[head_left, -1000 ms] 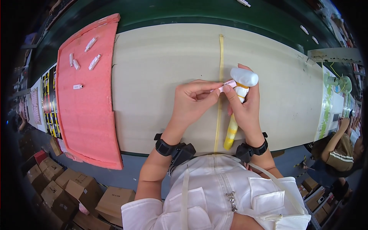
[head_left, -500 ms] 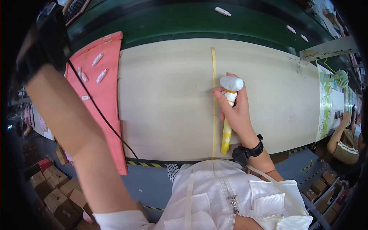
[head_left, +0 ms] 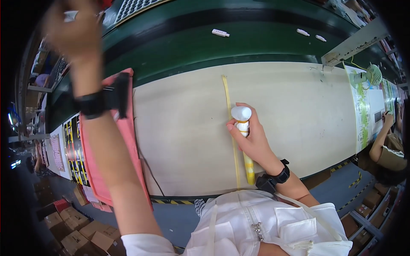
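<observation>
My right hand (head_left: 255, 143) is closed round a mallet (head_left: 241, 113) above the beige worktop (head_left: 183, 123). Its rounded white head points away from me, with orange bands just below it, and its yellow handle runs back toward my body. My left hand (head_left: 76, 36) is raised at the far left, beyond the pink mat (head_left: 96, 166), close to the green conveyor belt (head_left: 171, 47). Motion smears its fingers, and a small pale patch shows beside them. Whether that hand holds anything cannot be made out. My left forearm hides much of the mat.
On the belt lie a small pale pink bottle-shaped piece (head_left: 220, 33) and two more at right. A tray with round holes (head_left: 134, 9) stands at the far left. A metal post (head_left: 354, 42) and green fan (head_left: 373, 74) are at right. Cardboard boxes (head_left: 72, 218) fill the lower left.
My left arm has swung, and its hand has come into view at the upper left. The view has shifted, revealing the holed tray. My right hand keeps hold of the mallet.
</observation>
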Action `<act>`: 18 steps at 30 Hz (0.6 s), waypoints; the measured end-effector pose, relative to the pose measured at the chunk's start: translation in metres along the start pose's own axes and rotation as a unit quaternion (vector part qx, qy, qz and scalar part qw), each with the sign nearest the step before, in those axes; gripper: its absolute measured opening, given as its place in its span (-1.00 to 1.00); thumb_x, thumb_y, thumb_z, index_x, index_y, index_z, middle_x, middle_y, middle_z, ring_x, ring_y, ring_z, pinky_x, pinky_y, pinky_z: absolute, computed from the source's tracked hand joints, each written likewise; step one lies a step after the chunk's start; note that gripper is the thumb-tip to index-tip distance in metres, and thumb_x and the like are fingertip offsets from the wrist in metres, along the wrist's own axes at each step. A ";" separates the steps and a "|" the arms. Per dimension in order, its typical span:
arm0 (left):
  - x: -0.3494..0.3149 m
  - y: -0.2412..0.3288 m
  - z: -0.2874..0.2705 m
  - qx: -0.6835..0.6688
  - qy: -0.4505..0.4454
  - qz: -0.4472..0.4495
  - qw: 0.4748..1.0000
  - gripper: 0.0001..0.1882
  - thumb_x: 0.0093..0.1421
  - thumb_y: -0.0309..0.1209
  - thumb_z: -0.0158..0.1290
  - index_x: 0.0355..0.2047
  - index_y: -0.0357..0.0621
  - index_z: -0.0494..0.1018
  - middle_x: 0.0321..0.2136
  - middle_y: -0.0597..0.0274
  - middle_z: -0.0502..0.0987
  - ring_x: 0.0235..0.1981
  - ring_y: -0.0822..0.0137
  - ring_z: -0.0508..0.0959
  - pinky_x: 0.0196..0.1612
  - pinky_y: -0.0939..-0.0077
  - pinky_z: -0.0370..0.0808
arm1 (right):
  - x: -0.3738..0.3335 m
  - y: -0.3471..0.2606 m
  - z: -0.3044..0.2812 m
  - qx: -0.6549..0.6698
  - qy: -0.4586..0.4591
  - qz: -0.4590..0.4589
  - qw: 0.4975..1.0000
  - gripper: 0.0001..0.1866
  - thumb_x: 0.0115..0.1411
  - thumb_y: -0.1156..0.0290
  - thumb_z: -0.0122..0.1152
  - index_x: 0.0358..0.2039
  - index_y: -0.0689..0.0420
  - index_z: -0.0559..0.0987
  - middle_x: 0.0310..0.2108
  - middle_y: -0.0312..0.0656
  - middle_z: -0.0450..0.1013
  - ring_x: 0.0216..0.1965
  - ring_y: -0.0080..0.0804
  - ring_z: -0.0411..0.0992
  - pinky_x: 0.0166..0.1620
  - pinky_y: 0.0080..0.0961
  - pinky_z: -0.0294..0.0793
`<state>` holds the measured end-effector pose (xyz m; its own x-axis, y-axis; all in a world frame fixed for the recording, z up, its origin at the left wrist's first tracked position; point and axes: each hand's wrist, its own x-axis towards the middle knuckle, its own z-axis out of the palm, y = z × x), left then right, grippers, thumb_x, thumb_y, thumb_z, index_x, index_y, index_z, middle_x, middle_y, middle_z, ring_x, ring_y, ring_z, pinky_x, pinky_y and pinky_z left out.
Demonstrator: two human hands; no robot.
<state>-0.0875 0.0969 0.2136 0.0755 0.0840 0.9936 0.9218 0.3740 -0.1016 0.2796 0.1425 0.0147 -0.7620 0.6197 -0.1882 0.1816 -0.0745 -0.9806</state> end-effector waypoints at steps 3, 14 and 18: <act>-0.095 0.061 0.055 -0.167 -0.368 -0.144 0.903 -0.71 0.36 -0.34 0.04 0.04 -0.12 0.54 -0.40 -0.14 0.60 -0.33 -0.18 0.61 -0.23 0.14 0.57 | 0.001 0.002 0.000 -0.007 -0.003 0.001 1.000 -0.44 0.36 0.42 0.21 0.29 0.06 0.22 -0.24 -0.32 0.49 -0.51 -0.66 0.39 -0.55 -0.65 0.41; -0.218 0.132 0.126 -0.205 -0.570 -0.236 0.760 -0.71 0.31 -0.29 0.17 -0.03 -0.11 0.45 -0.34 -0.04 0.57 -0.30 0.02 0.59 -0.13 0.26 0.55 | 0.005 0.006 -0.003 -0.020 -0.019 0.015 1.000 -0.42 0.35 0.38 0.22 0.30 0.06 0.20 -0.24 -0.28 0.51 -0.49 -0.60 0.43 -0.53 -0.60 0.45; -0.205 0.140 0.060 -0.359 -0.466 -0.354 0.727 -0.74 0.22 -0.45 0.22 -0.13 -0.22 0.44 -0.36 0.06 0.62 -0.38 0.20 0.64 -0.25 0.43 0.57 | 0.005 0.001 -0.003 -0.015 -0.021 0.020 0.999 -0.43 0.35 0.39 0.21 0.29 0.07 0.21 -0.23 -0.28 0.51 -0.49 -0.60 0.43 -0.54 -0.60 0.44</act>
<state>0.0031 0.1873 -0.0069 -0.4958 0.8203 0.2853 0.5902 0.0772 0.8035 0.2778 0.1478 0.0132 -0.7791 0.5834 -0.2293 0.2294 -0.0750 -0.9704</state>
